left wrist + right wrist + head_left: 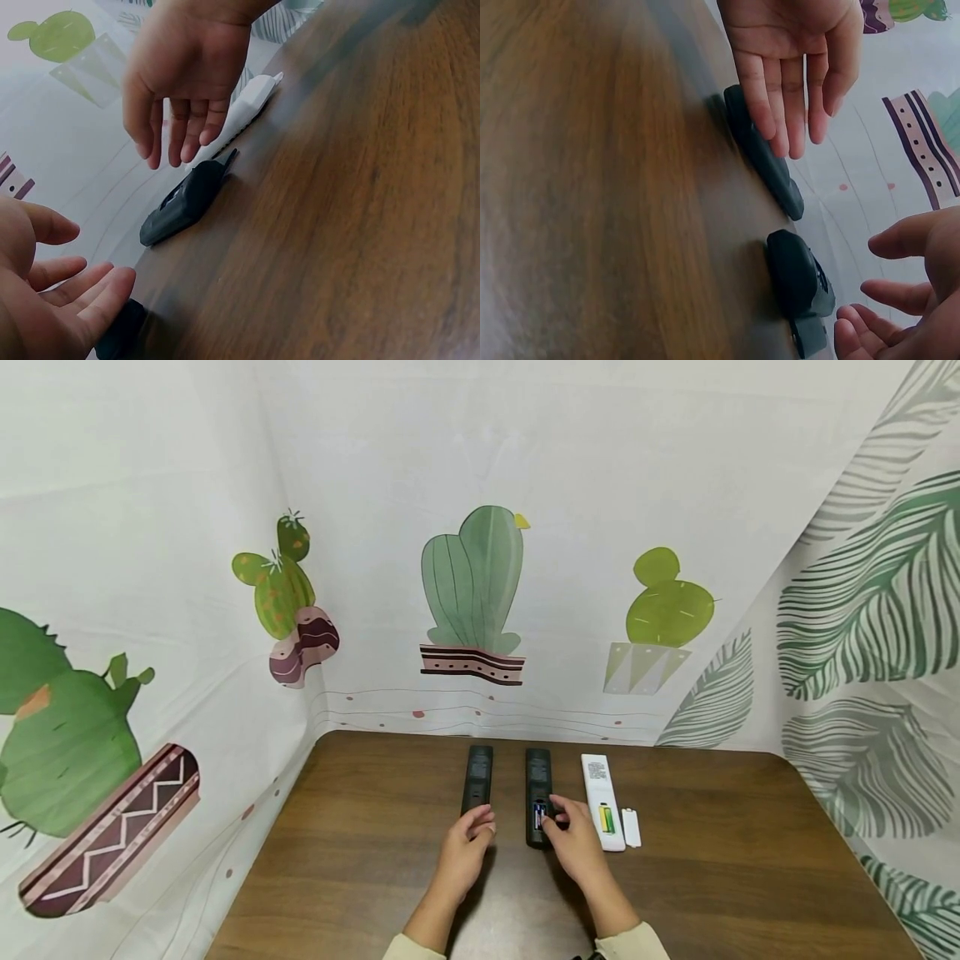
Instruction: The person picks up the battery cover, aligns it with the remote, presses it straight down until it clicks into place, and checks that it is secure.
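Note:
Three remote controls lie back side up on the wooden table. My left hand point(465, 843) hovers over the near end of the left black remote point(479, 768), fingers loosely bent with nothing in them. Beside the middle black remote point(538, 768) is my right hand point(577, 843), its thumb and fingers apart and empty. Dark batteries point(539, 817) show in that remote's uncovered compartment. A small black cover point(808, 336) sits next to it, mostly hidden by the right hand in the head view. The white remote point(597, 785) holds yellow-green batteries point(606, 818).
A white battery cover point(632, 827) lies just right of the white remote. The brown table point(750, 860) meets a white cloth backdrop point(360, 610) printed with cacti and leaves along its far edge and sides.

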Tool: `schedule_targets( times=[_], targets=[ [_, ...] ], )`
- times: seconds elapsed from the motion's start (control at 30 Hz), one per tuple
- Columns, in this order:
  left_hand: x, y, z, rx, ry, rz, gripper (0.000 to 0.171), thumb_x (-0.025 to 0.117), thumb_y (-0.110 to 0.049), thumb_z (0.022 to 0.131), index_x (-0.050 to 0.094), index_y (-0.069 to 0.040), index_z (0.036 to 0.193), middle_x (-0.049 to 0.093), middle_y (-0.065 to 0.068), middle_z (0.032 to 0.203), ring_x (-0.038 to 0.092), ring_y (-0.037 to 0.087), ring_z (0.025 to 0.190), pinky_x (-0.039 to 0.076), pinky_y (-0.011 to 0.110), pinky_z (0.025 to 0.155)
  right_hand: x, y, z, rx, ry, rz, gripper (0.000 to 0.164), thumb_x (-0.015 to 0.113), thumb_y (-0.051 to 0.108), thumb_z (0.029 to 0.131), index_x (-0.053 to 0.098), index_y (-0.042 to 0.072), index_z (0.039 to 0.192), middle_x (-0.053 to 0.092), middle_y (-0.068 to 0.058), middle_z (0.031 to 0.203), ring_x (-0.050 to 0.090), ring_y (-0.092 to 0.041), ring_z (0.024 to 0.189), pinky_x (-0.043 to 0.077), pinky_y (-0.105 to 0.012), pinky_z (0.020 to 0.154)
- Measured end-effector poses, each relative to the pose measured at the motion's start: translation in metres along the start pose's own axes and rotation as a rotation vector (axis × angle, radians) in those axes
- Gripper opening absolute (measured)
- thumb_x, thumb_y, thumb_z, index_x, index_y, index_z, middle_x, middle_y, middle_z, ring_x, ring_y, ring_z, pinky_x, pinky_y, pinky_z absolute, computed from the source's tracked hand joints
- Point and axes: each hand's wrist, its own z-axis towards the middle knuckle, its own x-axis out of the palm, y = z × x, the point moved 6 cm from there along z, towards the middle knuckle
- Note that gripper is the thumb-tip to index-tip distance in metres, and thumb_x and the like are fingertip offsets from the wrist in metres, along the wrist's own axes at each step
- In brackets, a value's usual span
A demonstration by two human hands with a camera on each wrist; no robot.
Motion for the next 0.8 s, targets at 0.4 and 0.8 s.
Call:
schedule_targets(
  times=[0.4, 0.8],
  targets=[
    [0.006, -0.002, -0.002, 0.017, 0.021, -0.048, 0.042, 0.061, -0.012, 0.099, 0.056, 0.004, 0.137, 0.066, 0.023, 0.129, 0.066, 0.034, 0.118, 0.055, 0.024, 0.094, -0.003, -0.007, 0.001, 0.014, -0.027, -0.039, 0.051, 0.07, 0.015, 0.09, 0.058, 0.0, 0.137, 0.051, -0.026, 0.136, 0.058, -0.036, 0.117, 0.051, -0.045, 0.093],
    [0.015, 0.003, -0.001, -0.002, 0.05, -0.017, 0.044, 0.061, -0.013, 0.097, 0.056, 0.004, 0.138, 0.065, 0.022, 0.131, 0.065, 0.032, 0.119, 0.055, 0.031, 0.099, -0.002, -0.011, -0.001, -0.003, -0.027, -0.133, 0.054, 0.071, 0.018, 0.091, 0.056, -0.003, 0.138, 0.049, -0.029, 0.135, 0.057, -0.04, 0.12, 0.05, -0.054, 0.097]
  ],
)
